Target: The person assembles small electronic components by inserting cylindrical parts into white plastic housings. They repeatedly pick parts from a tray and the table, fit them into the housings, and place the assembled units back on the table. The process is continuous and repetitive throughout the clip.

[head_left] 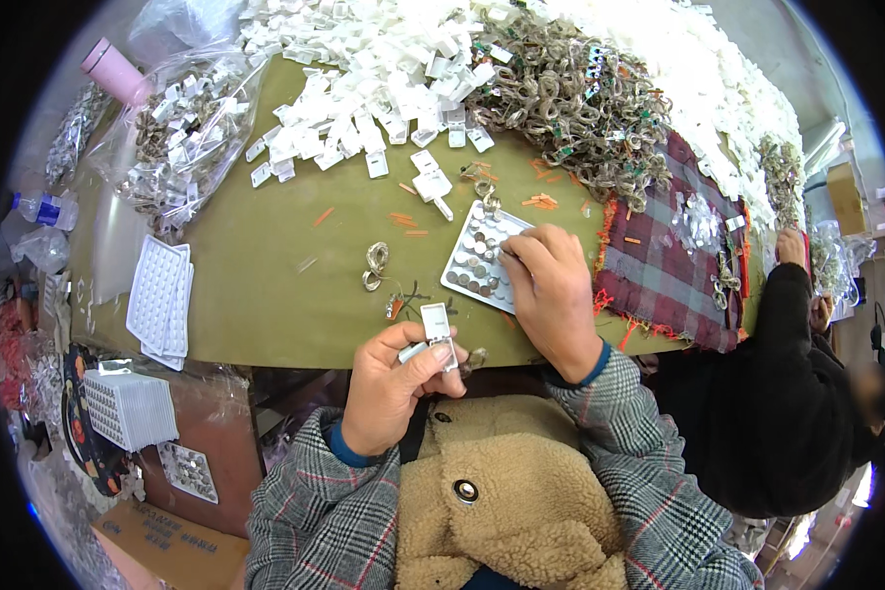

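Note:
My left hand (382,393) holds a small white plastic case (437,323) upright, its lid swung open, between thumb and fingers. My right hand (553,291) reaches over a pale tray (502,224) of round silver button cells (478,264). Its thumb and forefinger are pinched together at the tray's right side; whatever is between them is too small to make out. Just beyond my left hand lie a little coil of wire (375,260) and an orange piece (394,307) with dark leads. Loose white cases (431,183) lie past the tray.
White cases (364,108) and tangled wire coils (570,98) are heaped at the back. A plaid cloth (659,251) lies right, a filled plastic bag (182,133) left. Stacked empty trays (157,300) rest on the left edge. Another person's dark sleeve (782,315) is at right.

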{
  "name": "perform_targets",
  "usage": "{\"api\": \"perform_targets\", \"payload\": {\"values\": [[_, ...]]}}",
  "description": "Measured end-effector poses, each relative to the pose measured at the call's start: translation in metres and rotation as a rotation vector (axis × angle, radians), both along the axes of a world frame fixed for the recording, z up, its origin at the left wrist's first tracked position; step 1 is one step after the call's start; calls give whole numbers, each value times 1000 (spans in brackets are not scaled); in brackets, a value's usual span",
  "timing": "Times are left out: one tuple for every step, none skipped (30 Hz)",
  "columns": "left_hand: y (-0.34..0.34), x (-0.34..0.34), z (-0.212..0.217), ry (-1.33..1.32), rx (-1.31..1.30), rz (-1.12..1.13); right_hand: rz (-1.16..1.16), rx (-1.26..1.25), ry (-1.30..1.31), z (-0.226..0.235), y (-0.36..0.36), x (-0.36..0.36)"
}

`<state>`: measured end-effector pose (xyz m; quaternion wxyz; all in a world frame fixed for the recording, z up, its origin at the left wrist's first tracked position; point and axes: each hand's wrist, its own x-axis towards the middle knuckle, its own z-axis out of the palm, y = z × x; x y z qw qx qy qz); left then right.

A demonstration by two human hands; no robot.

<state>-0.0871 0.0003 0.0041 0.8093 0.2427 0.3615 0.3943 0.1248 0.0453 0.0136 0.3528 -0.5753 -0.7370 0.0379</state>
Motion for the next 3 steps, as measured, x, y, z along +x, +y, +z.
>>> {"api": "perform_targets", "payload": {"values": [[0, 1, 0, -69, -25, 22, 44, -86, 113, 4, -6, -3], [-1, 3, 0, -143, -53, 47, 89, -171, 239, 10, -19, -7], [-4, 3, 2, -132, -52, 47, 132, -259, 364, 16, -32, -11]]}}
